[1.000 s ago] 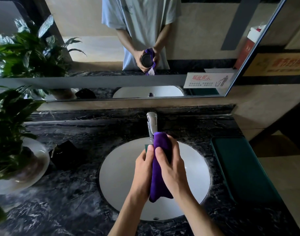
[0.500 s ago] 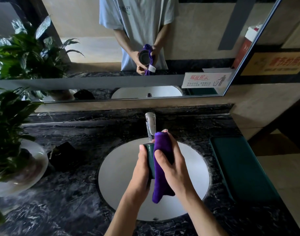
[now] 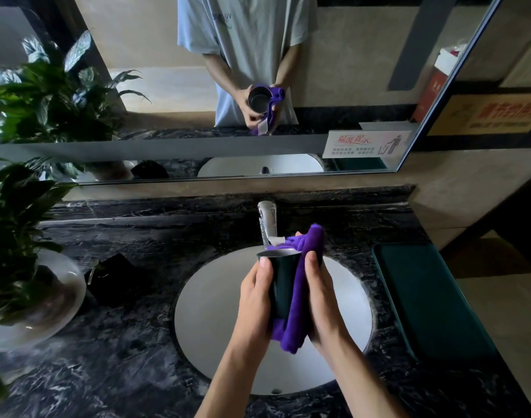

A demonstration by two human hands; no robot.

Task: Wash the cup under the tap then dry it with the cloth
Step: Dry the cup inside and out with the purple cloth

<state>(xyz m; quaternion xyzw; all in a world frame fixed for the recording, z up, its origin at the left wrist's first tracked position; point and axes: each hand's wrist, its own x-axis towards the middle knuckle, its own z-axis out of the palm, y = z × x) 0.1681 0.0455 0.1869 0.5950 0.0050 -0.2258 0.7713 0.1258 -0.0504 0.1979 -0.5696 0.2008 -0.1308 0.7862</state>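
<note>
A dark metal cup [image 3: 282, 279] is held upright over the white sink basin [image 3: 216, 300], just in front of the chrome tap [image 3: 267, 224]. My left hand [image 3: 255, 297] grips the cup's left side. My right hand [image 3: 321, 297] presses a purple cloth [image 3: 297, 312] against the cup's right side; the cloth wraps over the rim at the back and hangs below the cup. No water runs from the tap. The mirror shows the cup's open mouth and both hands on it.
Dark marble counter [image 3: 122, 357] surrounds the basin. A potted plant in a glass bowl [image 3: 38, 297] stands at the left, with a small black object [image 3: 113, 276] beside it. A dark green mat [image 3: 424, 297] lies to the right. The mirror [image 3: 167, 86] runs along the back wall.
The cloth has shifted from covering the cup's near side to its right side and back rim, baring the cup. My hands have spread slightly apart and turned the cup.
</note>
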